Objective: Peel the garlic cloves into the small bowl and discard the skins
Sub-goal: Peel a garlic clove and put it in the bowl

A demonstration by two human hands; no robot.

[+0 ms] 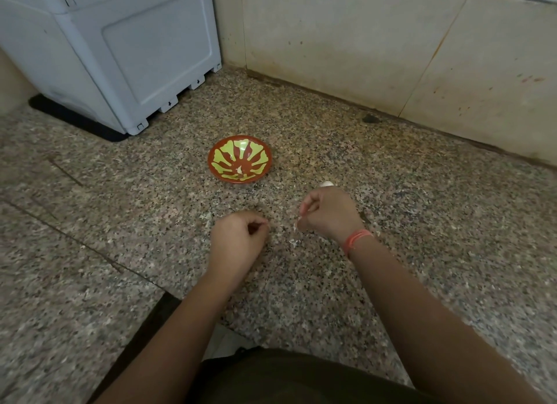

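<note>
**Skin pinched in the right hand, bowl just beyond**

The small bowl (240,159) sits a little above the middle of the view. It is shallow, round and glossy, red-orange with yellow-green petal shapes fanning out from its centre. A pale sliver (239,170) lies on its near inner wall.

At 4 o'clock from the bowl, a smooth white garlic piece (326,183) shows past the right hand (328,213). That hand's fingers are curled, and its fingertips pinch a thin, papery skin scrap (296,225). More pale skin flakes (292,241) lie on the surface just below it. A twisted orange thread band (357,237) circles the wrist.

The left hand (238,237), at 6 o'clock from the bowl, is closed loosely with thumb against forefinger. Whether anything is inside it cannot be told.

Everything rests on a speckled pink-grey granite surface (422,210). At 10 o'clock is a grey moulded plastic casing (120,50) on a black mat (75,117). Stained beige wall tiles (346,35) are at 1 o'clock.
</note>
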